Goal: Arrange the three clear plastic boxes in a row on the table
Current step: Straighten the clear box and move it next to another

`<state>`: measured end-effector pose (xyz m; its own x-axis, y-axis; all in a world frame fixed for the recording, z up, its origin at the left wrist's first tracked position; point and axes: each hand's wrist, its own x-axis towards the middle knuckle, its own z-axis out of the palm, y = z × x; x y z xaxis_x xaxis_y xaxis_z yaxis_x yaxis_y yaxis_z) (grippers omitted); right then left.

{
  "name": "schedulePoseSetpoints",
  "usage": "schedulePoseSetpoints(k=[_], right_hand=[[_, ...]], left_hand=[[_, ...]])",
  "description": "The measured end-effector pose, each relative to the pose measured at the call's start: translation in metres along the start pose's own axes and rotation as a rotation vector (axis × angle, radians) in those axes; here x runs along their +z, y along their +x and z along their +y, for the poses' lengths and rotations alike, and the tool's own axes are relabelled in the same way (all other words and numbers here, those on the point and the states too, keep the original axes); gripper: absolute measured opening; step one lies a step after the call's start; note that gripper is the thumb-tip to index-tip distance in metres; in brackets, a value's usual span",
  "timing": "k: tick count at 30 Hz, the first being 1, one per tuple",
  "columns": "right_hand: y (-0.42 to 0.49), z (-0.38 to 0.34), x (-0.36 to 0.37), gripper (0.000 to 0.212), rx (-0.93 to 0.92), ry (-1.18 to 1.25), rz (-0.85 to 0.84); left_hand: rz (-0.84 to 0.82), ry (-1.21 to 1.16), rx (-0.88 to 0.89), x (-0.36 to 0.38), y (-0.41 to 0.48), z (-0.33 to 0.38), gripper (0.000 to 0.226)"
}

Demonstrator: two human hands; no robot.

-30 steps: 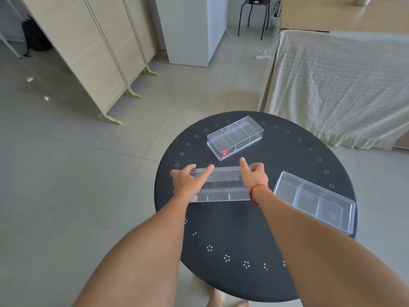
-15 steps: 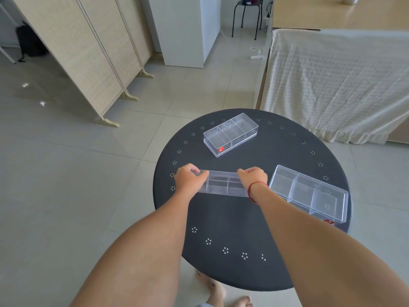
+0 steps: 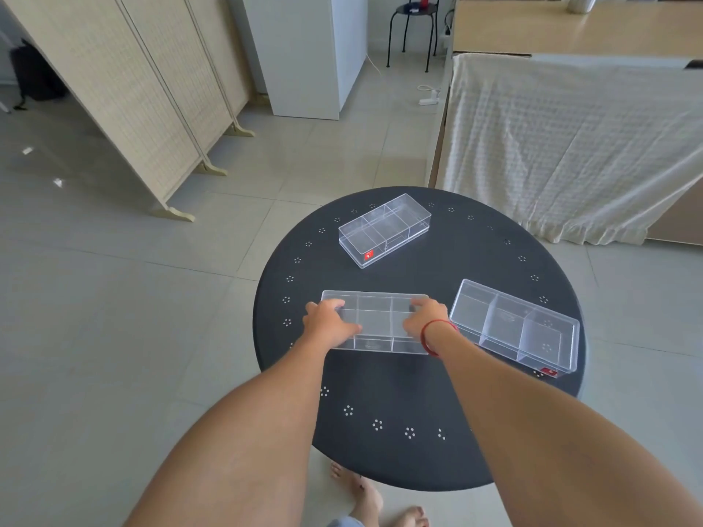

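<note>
1. Gripping the near clear box (image 3: 374, 323) from both ends, the left hand (image 3: 329, 324) and right hand (image 3: 424, 322) each curl fingers over its far edge with thumbs on the near side.
2. That box, split into compartments, sits at the left-middle of the round black table (image 3: 380, 382); whether it rests on the top or is lifted slightly cannot be told.
3. A 2nd clear box (image 3: 515, 327) lies just beside the right hand, angled, with a red label at its near corner.
4. A 3rd clear box (image 3: 384, 230) lies farther back, also angled and apart from the other 2, with a red label on its near end.
5. A red string bracelet (image 3: 431, 334) circles the right wrist.
</note>
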<state>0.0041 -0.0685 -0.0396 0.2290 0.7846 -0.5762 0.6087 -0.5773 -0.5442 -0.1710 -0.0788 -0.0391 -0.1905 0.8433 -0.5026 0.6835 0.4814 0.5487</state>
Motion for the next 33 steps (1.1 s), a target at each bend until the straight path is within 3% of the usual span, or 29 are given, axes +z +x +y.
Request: schedulePoseSetpoints(k=[6,11,14,21,33], right_hand=[[-0.002,0.008,0.01,0.056,-0.054,-0.131,-0.009],[0.001,0.014,0.013,0.052,-0.202,-0.316,0.013],[0.005,0.012,0.01,0.048,-0.248,-0.349,-0.025],[0.017,0.005,0.004,0.051,-0.229,-0.341,0.006],[0.064,-0.047,-0.029,0.064,-0.155,-0.21,0.082]], left_hand=[[-0.017,0.075,0.016,0.009,0.001,-0.004,0.07],[-0.024,0.31,0.23,0.009,-0.001,-0.003,0.067],[-0.123,0.306,0.232,0.006,0.001,0.001,0.064],[-0.146,0.242,0.222,0.004,0.014,0.017,0.062],[0.088,0.317,0.268,-0.012,0.071,0.072,0.053]])
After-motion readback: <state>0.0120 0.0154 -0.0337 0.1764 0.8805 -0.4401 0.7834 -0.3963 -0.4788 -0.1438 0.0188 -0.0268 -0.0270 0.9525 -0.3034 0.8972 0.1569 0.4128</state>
